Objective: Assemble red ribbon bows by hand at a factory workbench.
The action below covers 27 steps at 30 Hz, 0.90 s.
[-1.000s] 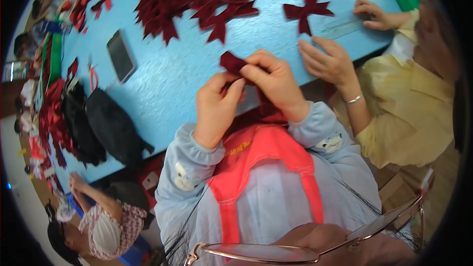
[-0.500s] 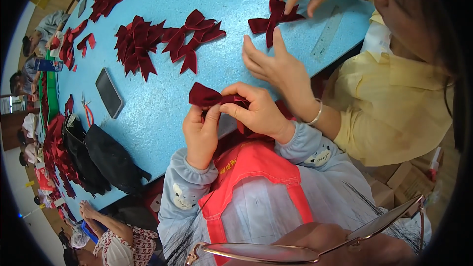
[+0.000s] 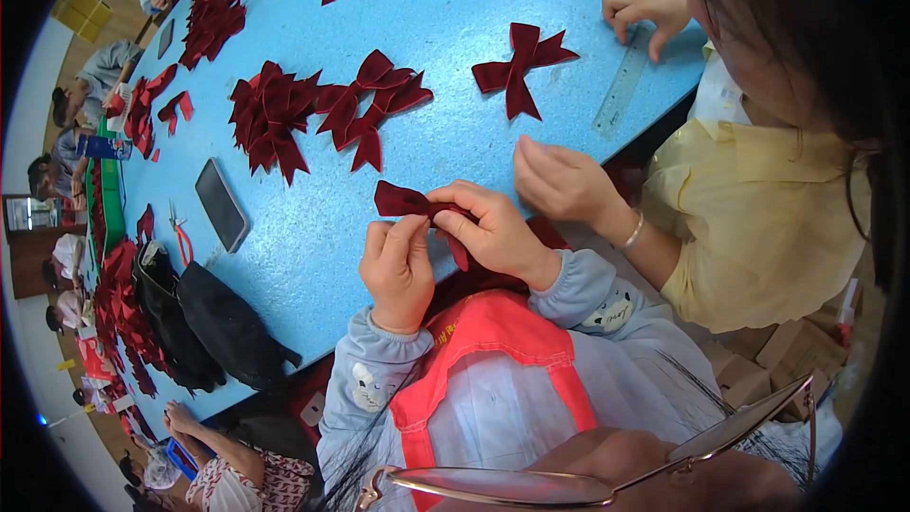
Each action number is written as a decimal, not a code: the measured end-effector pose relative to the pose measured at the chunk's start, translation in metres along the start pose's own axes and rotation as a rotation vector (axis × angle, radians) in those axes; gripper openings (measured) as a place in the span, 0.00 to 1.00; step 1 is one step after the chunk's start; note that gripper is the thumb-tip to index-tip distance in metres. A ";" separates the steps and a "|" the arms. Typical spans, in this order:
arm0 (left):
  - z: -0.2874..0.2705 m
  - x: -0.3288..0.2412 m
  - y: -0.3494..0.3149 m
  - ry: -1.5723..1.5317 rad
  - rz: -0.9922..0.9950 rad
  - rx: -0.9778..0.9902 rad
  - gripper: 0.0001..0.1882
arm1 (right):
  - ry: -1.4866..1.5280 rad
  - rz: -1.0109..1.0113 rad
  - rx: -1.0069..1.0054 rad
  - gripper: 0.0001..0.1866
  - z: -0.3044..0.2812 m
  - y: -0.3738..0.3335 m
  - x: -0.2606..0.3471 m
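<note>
Left hand (image 3: pixel 396 273) and right hand (image 3: pixel 495 235) pinch the red bow (image 3: pixel 402 201), flared end leftward (long axis nearly sideways).

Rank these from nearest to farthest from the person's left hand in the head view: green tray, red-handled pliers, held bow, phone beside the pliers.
From the left hand:
1. Held bow: pinched at the fingertips.
2. Phone: on the table, to the left.
3. Red-handled pliers: just left of the phone.
4. Green tray: far left, beyond the pliers.
</note>
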<state>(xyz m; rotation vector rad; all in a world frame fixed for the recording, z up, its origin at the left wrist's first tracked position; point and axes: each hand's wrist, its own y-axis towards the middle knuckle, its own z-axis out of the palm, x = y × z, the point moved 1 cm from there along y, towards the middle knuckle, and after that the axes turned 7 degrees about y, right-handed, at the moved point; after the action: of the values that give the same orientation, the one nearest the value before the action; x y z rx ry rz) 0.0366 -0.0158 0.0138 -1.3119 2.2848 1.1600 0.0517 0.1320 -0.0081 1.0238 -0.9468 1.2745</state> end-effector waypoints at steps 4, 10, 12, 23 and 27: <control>0.010 0.011 0.000 0.142 0.087 -0.070 0.03 | -0.302 -0.222 0.008 0.11 0.001 0.001 -0.004; 0.012 0.014 -0.007 -0.853 -0.855 0.191 0.10 | -0.372 -0.417 -0.016 0.13 0.008 0.002 -0.009; 0.011 0.009 -0.002 -1.015 -0.962 0.184 0.11 | -0.326 -0.371 -0.040 0.12 0.006 0.004 -0.003; 0.002 0.016 0.037 -0.586 -0.926 0.450 0.13 | 0.328 0.223 -0.140 0.09 -0.031 0.011 0.024; -0.002 0.020 0.058 -1.126 -1.052 0.250 0.11 | 0.229 0.169 -0.076 0.10 -0.042 0.014 0.036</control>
<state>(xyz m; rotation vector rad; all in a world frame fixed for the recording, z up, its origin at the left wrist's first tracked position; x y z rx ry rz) -0.0220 -0.0138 0.0335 -1.0483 0.7110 0.7970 0.0402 0.1825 0.0156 0.7324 -0.9113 1.4505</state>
